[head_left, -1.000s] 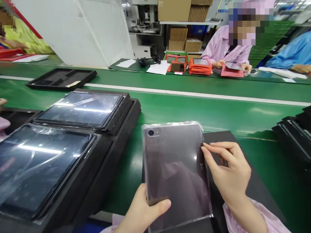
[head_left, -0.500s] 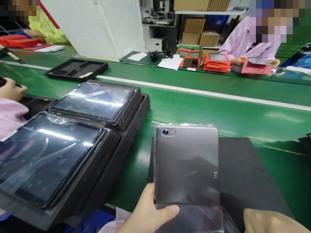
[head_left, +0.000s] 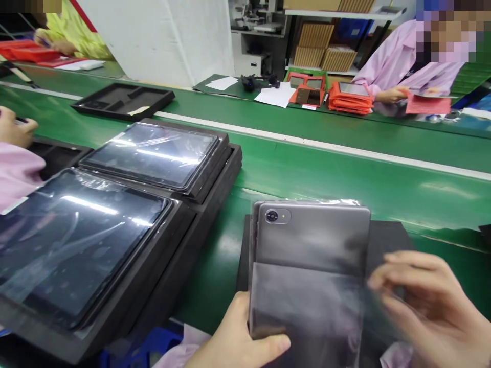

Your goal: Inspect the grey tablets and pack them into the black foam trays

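In my left hand (head_left: 238, 335) is a grey tablet (head_left: 312, 232), its back and camera lens facing me. My thumb presses on the clear plastic film (head_left: 307, 306) that covers the tablet's lower part. A second dark edge shows behind the tablet's left side; I cannot tell whether it is another tablet. My right hand (head_left: 429, 301) is just right of the film, fingers curled and slightly blurred, with a gap between thumb and fingers and nothing visible in it. Under the tablet lies a black box or board (head_left: 391, 240).
To the left, two film-covered tablets (head_left: 153, 153) sit screen up in black trays (head_left: 215, 179). An empty black tray (head_left: 163, 102) lies on the green work surface (head_left: 345, 174). Across it, a person in pink (head_left: 402, 61) handles red pouches (head_left: 351, 99). Another person's hand (head_left: 15, 128) is at far left.
The film's flap has come up over the tablet's lower back. My right hand has risen from the bottom edge to beside the tablet. The view has shifted slightly.
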The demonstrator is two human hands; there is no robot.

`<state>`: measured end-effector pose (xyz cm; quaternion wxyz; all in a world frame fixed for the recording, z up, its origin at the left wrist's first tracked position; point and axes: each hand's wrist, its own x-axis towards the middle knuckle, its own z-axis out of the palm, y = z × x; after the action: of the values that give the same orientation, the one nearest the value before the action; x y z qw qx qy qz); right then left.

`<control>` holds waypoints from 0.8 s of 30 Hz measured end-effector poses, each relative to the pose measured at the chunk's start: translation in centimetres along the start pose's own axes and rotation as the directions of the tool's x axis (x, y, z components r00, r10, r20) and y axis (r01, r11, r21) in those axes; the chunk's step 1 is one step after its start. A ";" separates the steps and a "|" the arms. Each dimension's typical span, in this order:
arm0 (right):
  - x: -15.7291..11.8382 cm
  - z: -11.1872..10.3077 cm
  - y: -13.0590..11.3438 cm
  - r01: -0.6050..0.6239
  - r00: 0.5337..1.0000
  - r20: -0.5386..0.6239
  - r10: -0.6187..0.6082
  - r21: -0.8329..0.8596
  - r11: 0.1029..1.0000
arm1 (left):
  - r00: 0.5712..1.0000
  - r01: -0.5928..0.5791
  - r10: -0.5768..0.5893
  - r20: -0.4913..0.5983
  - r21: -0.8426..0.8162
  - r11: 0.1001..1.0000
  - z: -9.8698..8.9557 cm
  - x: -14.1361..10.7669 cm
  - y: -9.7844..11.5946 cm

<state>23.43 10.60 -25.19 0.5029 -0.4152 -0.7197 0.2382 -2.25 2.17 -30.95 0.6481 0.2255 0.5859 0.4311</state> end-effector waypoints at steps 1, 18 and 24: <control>0.3 0.4 0.4 -0.032 0.996 -0.079 0.031 -0.008 0.999 | 0.999 -0.014 0.015 0.043 -0.006 1.000 0.0 0.0 0.1; 0.8 1.1 -2.6 -0.747 0.665 0.131 0.735 0.099 0.658 | 0.982 -0.178 0.191 -0.009 -0.408 0.896 0.4 2.7 -0.5; 0.6 -6.6 -8.1 -0.500 0.865 -0.389 0.318 -0.597 0.627 | 0.986 -0.124 0.155 0.059 -0.357 0.926 -0.6 2.8 -1.4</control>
<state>26.54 6.21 -16.25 0.3321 -0.7493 -0.5729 0.0130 -2.54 3.58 -33.80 0.6701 0.1654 0.4534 0.5640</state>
